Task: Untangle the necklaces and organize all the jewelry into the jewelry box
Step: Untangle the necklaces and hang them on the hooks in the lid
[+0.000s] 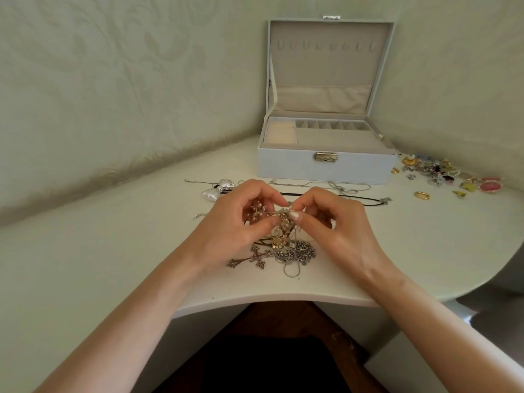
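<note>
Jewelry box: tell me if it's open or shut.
Open. The jewelry box has its lid standing upright, lining and hooks showing; the tray compartments below are exposed.

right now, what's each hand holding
Left hand: pinching the tangle of necklaces.
Right hand: pinching a thin chain at the top of the tangle.

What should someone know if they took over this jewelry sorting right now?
Left grip and right grip: both pinch a thin chain above the tangle on the table.
Jewelry box: open, compartments look empty.
Done: a few necklaces lie separated in front of the box.
Left: finish the tangle, then box everything, including the small pieces at right.
</note>
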Demonstrator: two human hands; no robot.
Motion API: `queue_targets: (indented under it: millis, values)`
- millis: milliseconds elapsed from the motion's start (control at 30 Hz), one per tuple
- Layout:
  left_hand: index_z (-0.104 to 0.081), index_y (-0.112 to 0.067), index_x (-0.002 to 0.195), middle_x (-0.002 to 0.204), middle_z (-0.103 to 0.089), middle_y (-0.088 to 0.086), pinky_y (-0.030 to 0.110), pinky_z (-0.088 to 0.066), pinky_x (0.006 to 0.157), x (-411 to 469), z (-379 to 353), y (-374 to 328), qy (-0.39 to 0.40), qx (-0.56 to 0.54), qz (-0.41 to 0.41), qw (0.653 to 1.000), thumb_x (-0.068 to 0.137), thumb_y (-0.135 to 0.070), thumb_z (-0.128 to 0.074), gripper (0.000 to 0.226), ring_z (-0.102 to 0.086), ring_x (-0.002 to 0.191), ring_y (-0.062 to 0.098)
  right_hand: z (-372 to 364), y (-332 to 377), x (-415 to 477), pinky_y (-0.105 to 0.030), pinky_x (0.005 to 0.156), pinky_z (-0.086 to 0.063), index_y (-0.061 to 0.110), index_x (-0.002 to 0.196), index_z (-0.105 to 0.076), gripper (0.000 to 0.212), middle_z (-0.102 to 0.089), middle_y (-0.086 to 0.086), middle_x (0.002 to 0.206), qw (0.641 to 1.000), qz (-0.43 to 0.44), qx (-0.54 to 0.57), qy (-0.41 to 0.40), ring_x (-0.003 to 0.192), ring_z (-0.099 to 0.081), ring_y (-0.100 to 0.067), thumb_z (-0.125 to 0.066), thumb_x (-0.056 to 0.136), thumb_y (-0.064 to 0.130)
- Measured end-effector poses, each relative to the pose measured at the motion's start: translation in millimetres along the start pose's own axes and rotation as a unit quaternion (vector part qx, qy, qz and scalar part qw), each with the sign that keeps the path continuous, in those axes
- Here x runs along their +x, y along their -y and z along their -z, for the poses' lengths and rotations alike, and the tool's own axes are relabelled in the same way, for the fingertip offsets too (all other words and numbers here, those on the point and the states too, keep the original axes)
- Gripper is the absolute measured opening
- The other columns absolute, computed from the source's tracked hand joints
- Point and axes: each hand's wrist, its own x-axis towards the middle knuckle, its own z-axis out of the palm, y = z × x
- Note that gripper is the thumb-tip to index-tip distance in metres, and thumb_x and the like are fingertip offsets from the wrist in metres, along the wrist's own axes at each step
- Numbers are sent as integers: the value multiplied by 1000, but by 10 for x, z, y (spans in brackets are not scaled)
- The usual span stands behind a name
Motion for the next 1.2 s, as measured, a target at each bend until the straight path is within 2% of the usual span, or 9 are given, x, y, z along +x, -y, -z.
queue_targets:
  millis: [100,200,300,433,600,767,933,1067,1200]
  values:
    - [-63,-35,90,82,-55,-12,30,-47,78,-4,-12,0,-5,12,2,1000,77,-31,-75,18,-57,80,14,-6,18,5,-23,55,-34,18,76,-62,8,-54,-3,62,1000,16,-8,0,57,-41,-9,-64,83,17]
    - [-64,-29,89,78,-53,-17,15,-40,70,-1,-21,5,-15,53,-14,998,78,-24,-73,15,-51,74,0,-14,15,17,-21,56,-37,17,74,-60,6,-58,5,68,999,27,-28,-5,61,-47,-12,-59,80,19]
    - [-65,-24,89,80,-53,-16,9,-36,70,15,-21,12,-14,86,-29,996,82,-16,-70,12,-52,77,-1,-26,16,16,-14,58,-40,14,75,-59,9,-59,7,70,999,34,-38,-16,65,-51,-8,-63,83,12]
    - [-63,-28,85,81,-53,-21,8,-35,68,25,-24,22,9,71,-2,997,74,-29,-61,11,-52,76,-3,-33,19,13,-12,61,-42,10,75,-60,12,-61,5,69,999,28,-29,-19,66,-54,-8,-65,83,4]
    - [-61,-28,81,85,-51,-12,10,-34,66,26,-19,19,31,70,11,997,73,-37,-59,12,-48,73,-2,-38,15,17,-11,61,-42,15,78,-59,14,-60,6,67,999,33,-15,-12,66,-55,-10,-64,86,4]
    - [-61,-26,79,86,-46,-15,23,-36,73,15,-8,40,58,40,26,997,66,-50,-53,29,-47,79,3,-39,-19,25,-14,61,-42,13,83,-59,9,-59,4,68,999,36,-23,3,65,-53,-13,-62,88,7]
    - [-61,-26,75,84,-47,-15,23,-37,73,8,-7,16,63,12,29,998,66,-46,-54,23,-47,78,3,-33,-30,38,-20,65,-46,21,87,-61,19,-61,9,80,999,38,-21,6,71,-56,-12,-61,89,3]
    - [-64,-21,78,84,-49,-14,18,-39,72,19,-4,33,27,2,21,999,80,-32,-57,13,-50,77,2,-33,-2,38,-18,70,-48,27,86,-60,30,-63,11,79,999,37,-20,13,74,-58,-10,-60,85,-3]
    - [-60,-23,73,81,-48,-16,11,-37,68,22,1,30,2,8,1,1000,89,-25,-59,16,-48,72,-2,-17,31,20,-20,71,-47,23,87,-61,15,-63,10,82,999,44,-17,16,77,-58,-10,-55,78,12]
